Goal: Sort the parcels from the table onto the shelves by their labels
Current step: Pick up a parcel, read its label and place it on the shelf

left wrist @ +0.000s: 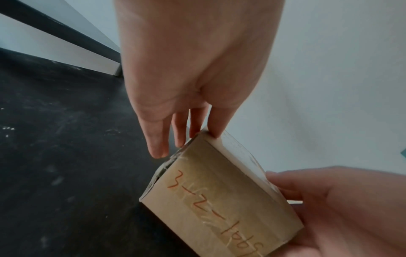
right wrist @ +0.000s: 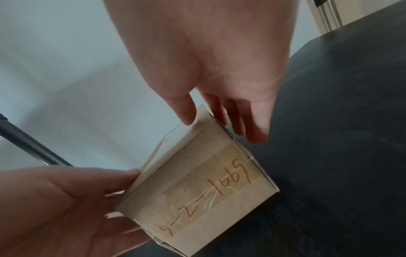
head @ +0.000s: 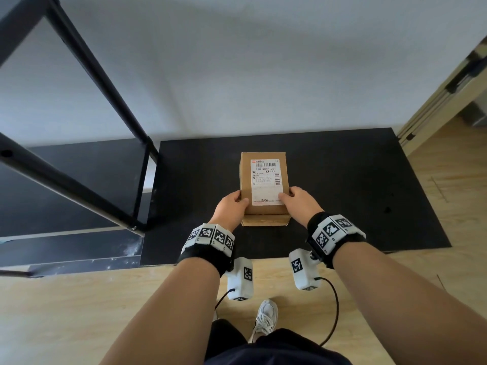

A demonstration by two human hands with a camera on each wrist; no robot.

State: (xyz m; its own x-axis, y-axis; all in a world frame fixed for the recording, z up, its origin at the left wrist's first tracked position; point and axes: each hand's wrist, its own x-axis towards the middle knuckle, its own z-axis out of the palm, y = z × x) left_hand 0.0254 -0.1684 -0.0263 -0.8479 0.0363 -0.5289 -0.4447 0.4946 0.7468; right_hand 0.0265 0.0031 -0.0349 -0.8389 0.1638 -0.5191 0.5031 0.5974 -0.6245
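I've got the one box (head: 264,185) in view pinched between both hands (head: 232,206) (head: 300,204), fingers gripping, on the tabletop (head: 342,180); shelving is undone.

L (head: 232,206) + R hand (head: 300,202), fingers curled

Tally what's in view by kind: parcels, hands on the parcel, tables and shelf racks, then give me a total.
Cardboard parcel: 1
Hands holding it, left hand and right hand: 2
Black table: 1
Black shelf rack: 1
Total: 5
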